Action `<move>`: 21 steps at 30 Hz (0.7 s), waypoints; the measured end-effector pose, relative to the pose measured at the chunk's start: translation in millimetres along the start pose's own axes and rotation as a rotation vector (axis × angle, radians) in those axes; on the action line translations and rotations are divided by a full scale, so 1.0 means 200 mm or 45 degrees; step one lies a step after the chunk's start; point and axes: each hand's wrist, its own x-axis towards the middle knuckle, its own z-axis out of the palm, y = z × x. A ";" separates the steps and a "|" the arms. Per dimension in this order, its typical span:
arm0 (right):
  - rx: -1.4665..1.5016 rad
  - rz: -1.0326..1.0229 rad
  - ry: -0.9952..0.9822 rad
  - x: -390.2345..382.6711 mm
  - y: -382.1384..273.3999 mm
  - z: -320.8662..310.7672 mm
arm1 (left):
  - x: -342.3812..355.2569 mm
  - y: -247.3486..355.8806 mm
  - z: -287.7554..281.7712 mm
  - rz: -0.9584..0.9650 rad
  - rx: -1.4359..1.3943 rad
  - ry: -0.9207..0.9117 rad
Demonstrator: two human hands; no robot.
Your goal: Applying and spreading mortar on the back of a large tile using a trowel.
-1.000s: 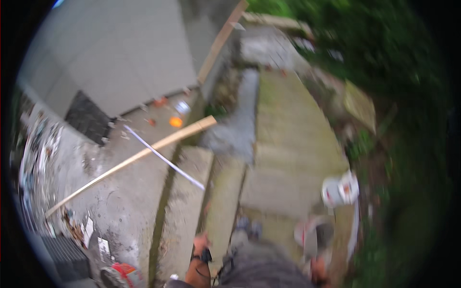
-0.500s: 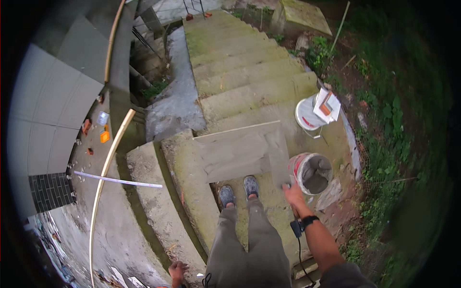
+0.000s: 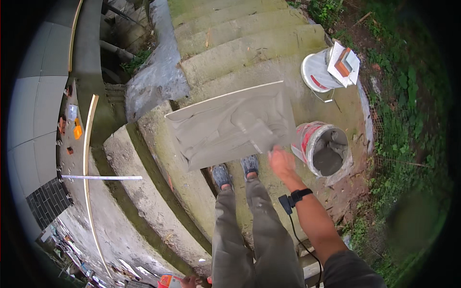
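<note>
My right hand (image 3: pixel 282 163) is closed on a trowel (image 3: pixel 257 134), whose blade is in the grey mortar spread over a rectangular board (image 3: pixel 206 129) on the steps, just ahead of my shoes. To its right stands a red-and-white bucket (image 3: pixel 309 149) with grey mortar inside. My left hand (image 3: pixel 191 282) is mostly cut off by the lower edge, near a red container (image 3: pixel 170 281) on a lower level; whether it holds anything is unclear.
Concrete steps (image 3: pixel 240 36) run beyond the board. A white bucket (image 3: pixel 317 72) topped with a square tile sits at the right, beside plants (image 3: pixel 403 110). At left lie a long batten (image 3: pixel 87 139), a pale strip (image 3: pixel 115 177) and an orange object (image 3: pixel 77 128), beside a tiled wall (image 3: pixel 36 105).
My right arm has swung forward and up from beside the mortar bucket, with the trowel now on the board. The view has steadied and turned, bringing the board and buckets closer.
</note>
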 end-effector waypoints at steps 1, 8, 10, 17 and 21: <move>-0.063 0.131 0.025 -0.02 0.01 -0.02 | -0.01 -0.01 0.01 -0.002 0.054 0.010; -0.011 -0.087 -0.121 -0.26 0.12 0.09 | 0.00 0.14 0.13 0.075 -0.236 -0.275; -0.293 -0.248 -0.105 -0.19 0.26 0.07 | -0.05 0.22 0.10 0.140 -0.371 -0.259; -0.774 -0.209 0.165 0.27 0.54 -0.42 | -0.10 0.39 0.07 0.060 -0.077 -0.028; -0.421 -0.150 0.094 0.34 0.47 -0.53 | -0.09 0.40 0.02 0.100 -0.040 -0.034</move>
